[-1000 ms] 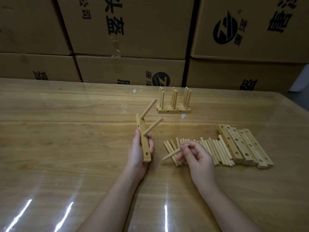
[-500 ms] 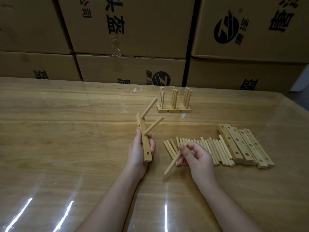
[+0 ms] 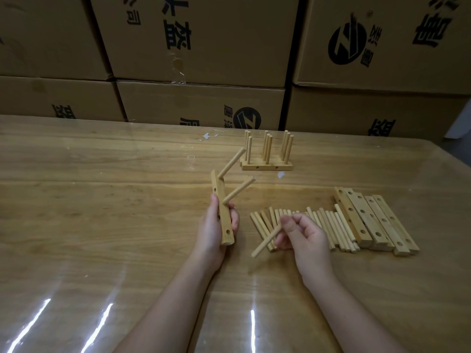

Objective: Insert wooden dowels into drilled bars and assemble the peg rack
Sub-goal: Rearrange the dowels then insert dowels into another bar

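My left hand point(image 3: 214, 231) grips a drilled wooden bar point(image 3: 221, 210) held upright above the table. Two dowels point(image 3: 238, 191) stick out of the bar toward the upper right. My right hand point(image 3: 304, 236) pinches a single loose dowel point(image 3: 266, 241) that slants down to the left, just right of the bar's lower end. Behind that hand lies a row of loose dowels point(image 3: 328, 225). Several drilled bars point(image 3: 369, 220) lie side by side at the right of the row. A finished peg rack point(image 3: 267, 155) stands farther back with its pegs upright.
The glossy wooden table point(image 3: 102, 212) runs to a far edge, and stacked cardboard boxes point(image 3: 204, 42) stand right behind it. Small white scraps point(image 3: 207, 136) lie near the back of the table. The table's right edge curves away at the far right.
My right hand lifted a dowel from the row and swung its free end down to the left. The left hand and its bar stayed nearly still.
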Motion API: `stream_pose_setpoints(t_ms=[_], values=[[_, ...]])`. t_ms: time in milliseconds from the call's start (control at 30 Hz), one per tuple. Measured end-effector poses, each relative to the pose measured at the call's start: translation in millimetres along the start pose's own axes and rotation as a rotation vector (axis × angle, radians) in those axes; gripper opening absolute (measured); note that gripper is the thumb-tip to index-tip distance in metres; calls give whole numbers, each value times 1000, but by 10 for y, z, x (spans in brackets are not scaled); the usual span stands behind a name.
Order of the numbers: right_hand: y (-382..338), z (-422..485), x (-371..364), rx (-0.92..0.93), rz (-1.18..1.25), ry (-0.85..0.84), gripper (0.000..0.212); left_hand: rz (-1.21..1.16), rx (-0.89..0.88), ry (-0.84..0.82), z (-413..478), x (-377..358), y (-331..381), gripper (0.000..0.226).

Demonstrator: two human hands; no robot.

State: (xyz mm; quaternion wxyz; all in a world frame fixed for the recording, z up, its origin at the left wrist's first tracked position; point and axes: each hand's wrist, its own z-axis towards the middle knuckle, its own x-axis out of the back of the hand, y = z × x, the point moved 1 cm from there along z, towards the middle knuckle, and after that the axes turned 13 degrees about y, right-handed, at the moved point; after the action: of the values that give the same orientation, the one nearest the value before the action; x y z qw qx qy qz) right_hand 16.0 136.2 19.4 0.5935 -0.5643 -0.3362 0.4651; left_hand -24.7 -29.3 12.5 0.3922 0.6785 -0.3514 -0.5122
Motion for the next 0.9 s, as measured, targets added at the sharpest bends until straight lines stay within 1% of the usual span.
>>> stream_pose_setpoints(t_ms=[100,200,300,433,533,667,700,733,767,833,867,900], values=[[-10,50,38,-102,131,37,21,31,7,-56,-15,-15,-1,46],[-28,57,41,-134,233,-2,19,46,11,-102,-34,-22,11,45],[-29,46,32,-139,244,-23,21,41,1,-134,-56,-49,14,44],[-46,35,34,-121,209,-27,21,45,1,-129,-63,-69,8,43],[-59,33,18,-108,211,-17,21,25,3,-86,-42,-54,3,44],[-47,36,-2,-96,224,-85,24,39,-5,-42,-23,-48,-12,45],[-44,19,-12,-67,168,-105,25,41,-2,-39,-24,-48,-13,45],[-34,0,-14,12,42,-129,24,40,-2,-37,-26,-48,-11,46],[-20,-24,-23,137,-138,-164,22,41,-3,-37,-28,-46,-9,46],[21,-81,-60,422,-487,-272,25,49,-11,-48,-32,-45,-12,46],[48,-111,-87,532,-599,-327,29,56,-18,-51,-33,-39,-14,47],[65,-133,-114,621,-661,-366,34,67,-26,-48,-31,-33,-17,48]])
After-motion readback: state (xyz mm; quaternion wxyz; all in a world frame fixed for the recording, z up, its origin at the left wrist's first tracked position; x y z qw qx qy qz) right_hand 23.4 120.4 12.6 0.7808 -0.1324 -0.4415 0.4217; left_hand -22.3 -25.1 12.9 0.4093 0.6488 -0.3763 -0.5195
